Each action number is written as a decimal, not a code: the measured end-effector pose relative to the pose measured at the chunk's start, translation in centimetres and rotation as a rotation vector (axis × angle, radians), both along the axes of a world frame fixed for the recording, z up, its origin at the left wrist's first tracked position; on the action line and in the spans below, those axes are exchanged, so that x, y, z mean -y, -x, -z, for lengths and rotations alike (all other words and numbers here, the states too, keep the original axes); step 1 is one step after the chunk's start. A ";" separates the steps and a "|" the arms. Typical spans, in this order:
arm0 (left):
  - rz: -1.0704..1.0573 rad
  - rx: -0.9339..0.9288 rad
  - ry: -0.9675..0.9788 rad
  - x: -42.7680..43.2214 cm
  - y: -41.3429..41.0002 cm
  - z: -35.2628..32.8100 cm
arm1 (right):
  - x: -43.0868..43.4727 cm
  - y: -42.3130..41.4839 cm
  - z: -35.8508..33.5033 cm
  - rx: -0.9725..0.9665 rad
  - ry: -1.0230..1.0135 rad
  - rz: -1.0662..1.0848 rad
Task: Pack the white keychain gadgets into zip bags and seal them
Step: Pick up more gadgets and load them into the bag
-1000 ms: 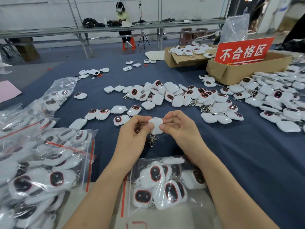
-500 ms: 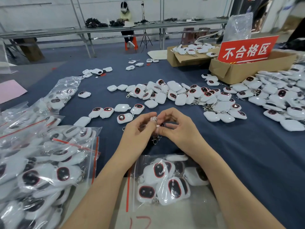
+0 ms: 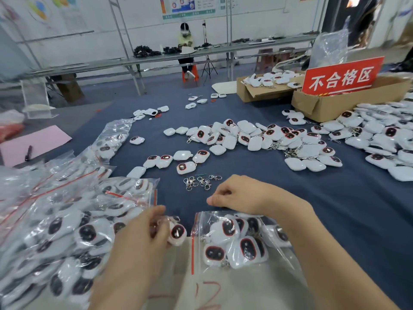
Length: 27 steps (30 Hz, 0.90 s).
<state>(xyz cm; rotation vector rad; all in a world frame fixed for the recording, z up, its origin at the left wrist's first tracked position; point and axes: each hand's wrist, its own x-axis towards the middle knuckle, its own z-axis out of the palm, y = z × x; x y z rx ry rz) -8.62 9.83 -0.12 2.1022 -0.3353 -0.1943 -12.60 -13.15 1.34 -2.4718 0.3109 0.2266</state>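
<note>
Just short of a zip bag's mouth, the head camera shows a worker's left hand [image 3: 143, 236] with its fingers [image 3: 157, 214] curled around one white gadget [image 3: 178, 234], dark face up, at the near edge of the bench [image 3: 335, 209]. The right hand [image 3: 241, 194] lies at the far edge of the half-filled zip bag [image 3: 277, 253], fingers curled. Whether they pinch the film cannot be told.

The gadget looks like a light, hard, glossy plastic shell. It is probably slippery and best gripped by its rounded sides. The bag is thin, limp film, so its red-striped mouth [image 3: 192, 242] likely needs holding apart.

Gadgets already inside bunch close to that mouth and may block the way in. Packed bags [image 3: 67, 220] crowd against the left hand. Loose key rings [image 3: 201, 182] lie just beyond both hands, and unpacked gadgets [image 3: 245, 137] spread across the middle of the bench. A cardboard box [image 3: 324, 106] with a red sign [image 3: 342, 77] stands well apart at far right.
</note>
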 end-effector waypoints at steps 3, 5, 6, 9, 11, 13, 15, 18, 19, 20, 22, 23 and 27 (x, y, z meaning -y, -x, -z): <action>-0.014 -0.093 0.043 0.4 1.1 0.2 | -0.7 0.0 -0.1 -0.012 -0.022 0.001; -0.038 -0.155 0.112 0.9 1.2 0.4 | -0.9 0.0 0.0 -0.004 -0.040 -0.021; -0.055 -0.182 0.138 1.2 1.2 0.4 | -1.0 0.0 0.1 0.000 -0.055 -0.028; -0.112 -0.262 0.190 1.8 1.3 0.7 | -1.1 -0.1 0.4 0.014 -0.143 -0.037; -0.138 -0.307 0.226 2.3 1.5 0.7 | -1.0 0.0 0.4 0.033 -0.203 -0.039; -0.140 -0.338 0.255 2.8 1.7 0.5 | -0.9 0.0 0.3 0.048 -0.241 -0.053; -0.126 -0.332 0.259 3.3 2.0 0.3 | -0.8 0.0 0.3 0.054 -0.268 -0.074; -0.117 -0.272 0.211 3.7 2.4 -0.4 | -0.6 0.0 0.2 0.058 -0.345 -0.085; -0.111 -0.253 0.212 3.8 2.5 -0.6 | -0.7 0.0 0.2 0.064 -0.377 -0.095; -0.099 -0.236 0.205 3.8 2.6 -0.8 | -0.7 0.0 0.2 0.074 -0.400 -0.106; -0.063 -0.201 0.170 3.8 2.8 -1.0 | -0.8 -0.1 0.2 0.097 -0.428 -0.120; -0.037 -0.183 0.148 3.8 3.0 -1.0 | -0.9 -0.1 0.2 0.108 -0.435 -0.123; 0.146 -0.157 0.040 3.5 3.5 -1.0 | -1.0 -0.2 0.2 0.151 -0.426 -0.120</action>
